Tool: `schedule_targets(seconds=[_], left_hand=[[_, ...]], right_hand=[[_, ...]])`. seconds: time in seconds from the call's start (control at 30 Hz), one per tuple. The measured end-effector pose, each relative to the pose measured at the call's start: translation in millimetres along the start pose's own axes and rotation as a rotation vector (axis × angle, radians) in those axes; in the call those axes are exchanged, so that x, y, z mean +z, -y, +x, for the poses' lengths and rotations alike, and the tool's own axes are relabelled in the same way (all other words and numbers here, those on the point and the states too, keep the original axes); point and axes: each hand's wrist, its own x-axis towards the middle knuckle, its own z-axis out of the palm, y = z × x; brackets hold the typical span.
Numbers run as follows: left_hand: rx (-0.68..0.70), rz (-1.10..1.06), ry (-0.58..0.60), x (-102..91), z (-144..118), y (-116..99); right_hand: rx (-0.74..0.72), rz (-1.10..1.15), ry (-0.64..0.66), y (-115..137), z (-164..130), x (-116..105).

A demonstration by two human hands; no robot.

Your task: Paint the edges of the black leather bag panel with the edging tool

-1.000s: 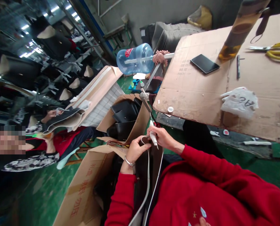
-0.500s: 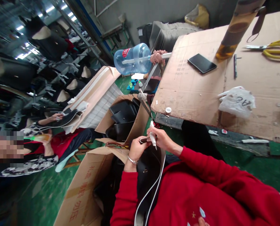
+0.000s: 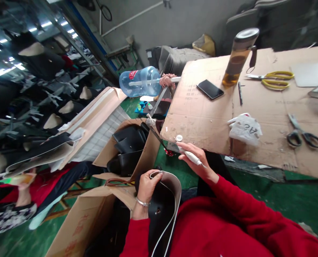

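My left hand [image 3: 146, 186], with a bracelet at the wrist, pinches the top edge of a black leather-like piece [image 3: 159, 214]. The piece has a pale edge and curls round toward my red top, with a small metal fitting on its dark face. Up and to the right, my right hand [image 3: 198, 161] holds a white tube [image 3: 193, 157] with a thin nozzle, tilted down to the right. This hand is apart from the black piece, close to the table's near corner. A small white cap [image 3: 179, 137] lies on that corner.
The cardboard-covered table [image 3: 201, 117] bears a phone [image 3: 210, 89], a tea bottle [image 3: 236, 60], yellow-handled scissors [image 3: 276, 79], black-handled scissors [image 3: 299, 134] and a plastic bag [image 3: 246, 129]. Cartons [image 3: 76, 217] of black pieces stand beside me. Another person's arm [image 3: 24, 192] is at far left.
My right hand has moved away from the left hand, up and right with the white tube. My left hand still pinches the black piece. The view has shifted, bringing more table into sight.
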Motion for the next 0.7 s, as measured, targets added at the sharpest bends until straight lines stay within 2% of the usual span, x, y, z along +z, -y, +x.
schedule_targets(seconds=[0.1, 0.2, 0.3, 0.37, 0.53, 0.7], left_hand=[[0.023, 0.038, 0.026, 6.7, 5, -1], [0.031, 0.047, 0.06, 13.7, 9, -4], [0.023, 0.023, 0.11, 18.2, 10, -8], [0.024, 0.013, 0.119, 19.3, 10, -9], [0.029, -0.001, 0.08, 17.9, 9, -9], [0.024, -0.005, 0.074, 16.8, 10, -6]], right_hand=[[0.039, -0.1, -0.183, -8, 5, -20], [0.117, -0.11, -0.278, -15, 8, -28], [0.175, -0.096, -0.259, -19, 9, -29], [0.163, -0.09, -0.234, -21, 10, -27], [0.124, -0.107, -0.229, -28, 13, -24], [0.127, -0.151, -0.153, -32, 14, -23]])
